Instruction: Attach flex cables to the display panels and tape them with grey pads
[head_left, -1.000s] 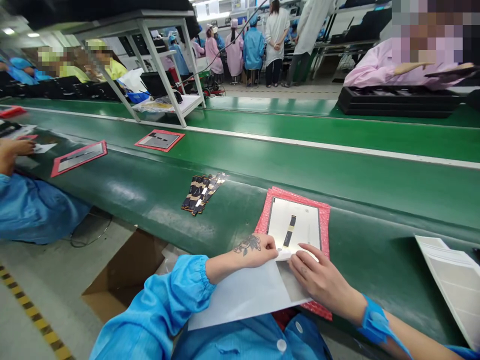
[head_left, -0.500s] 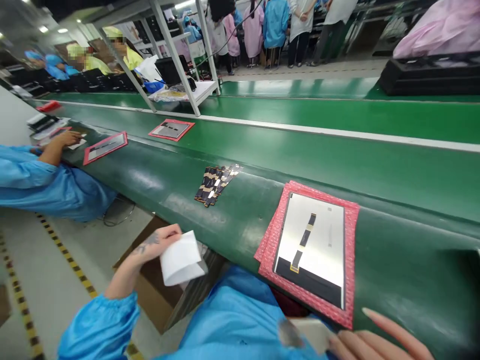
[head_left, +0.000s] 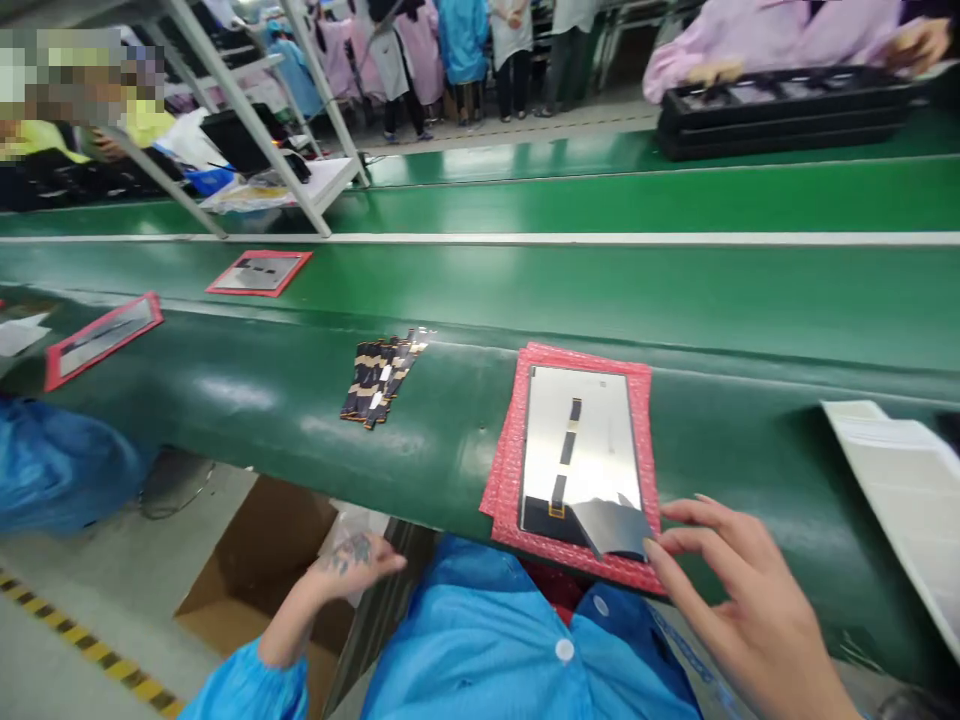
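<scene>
My right hand pinches the edge of a thin silvery sheet at the lower right corner of a display panel. The panel lies back side up, with a black and gold ribbon cable across it. Beneath it are pink bubble-wrap sheets on the green bench. My left hand is over an open cardboard box, its fingers drawn together and nothing visible in them. White crumpled material shows behind that hand. Several loose ribbon cables lie in a fanned pile left of the panel.
Other panels on pink wrap lie to the left. White sheets rest at the right edge. Across the green belt, a co-worker in pink sits behind a black tray. A metal shelf frame stands at the far left.
The white sheet has left my left hand, which moved slightly right and down. My right hand came up to the panel's corner. My view turned right.
</scene>
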